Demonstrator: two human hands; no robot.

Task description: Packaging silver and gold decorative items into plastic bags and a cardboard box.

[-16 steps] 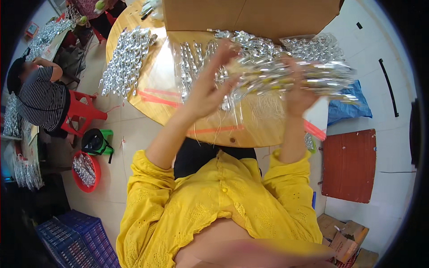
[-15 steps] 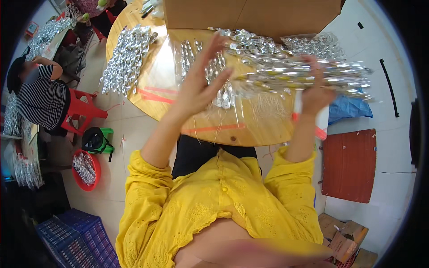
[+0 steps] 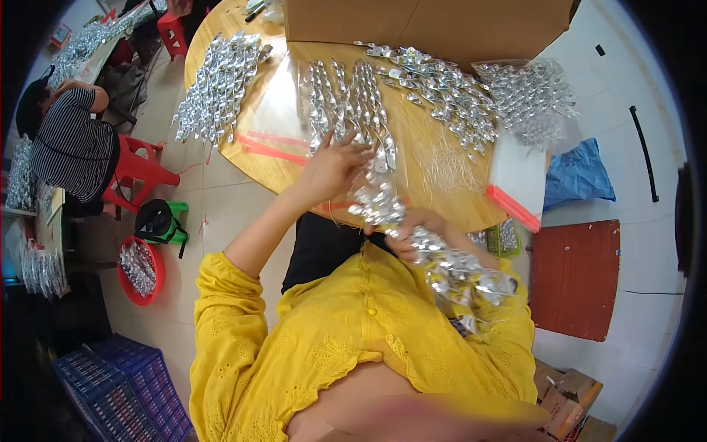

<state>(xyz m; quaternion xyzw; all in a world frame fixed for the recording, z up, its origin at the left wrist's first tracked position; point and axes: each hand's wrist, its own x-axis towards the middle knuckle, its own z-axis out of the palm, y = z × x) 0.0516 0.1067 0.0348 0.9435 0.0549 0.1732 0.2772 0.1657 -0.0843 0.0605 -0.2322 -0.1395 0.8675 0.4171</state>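
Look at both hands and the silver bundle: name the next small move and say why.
Probably draw the bundle of shiny silver pieces fully clear of the table. The right hand grips its middle near the table edge, while the left hand steadies its upper end above the clear bag.

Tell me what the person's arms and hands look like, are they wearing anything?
Both arms wear yellow sleeves with small stitched eyelet patterns, pushed up near the elbows, so the forearms are bare. The left hand and right hand are bare: no gloves, and no rings visible.

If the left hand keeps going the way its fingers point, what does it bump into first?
Probably the rows of silver foil pieces on the round table, just beyond the left hand; depth is hard to judge.
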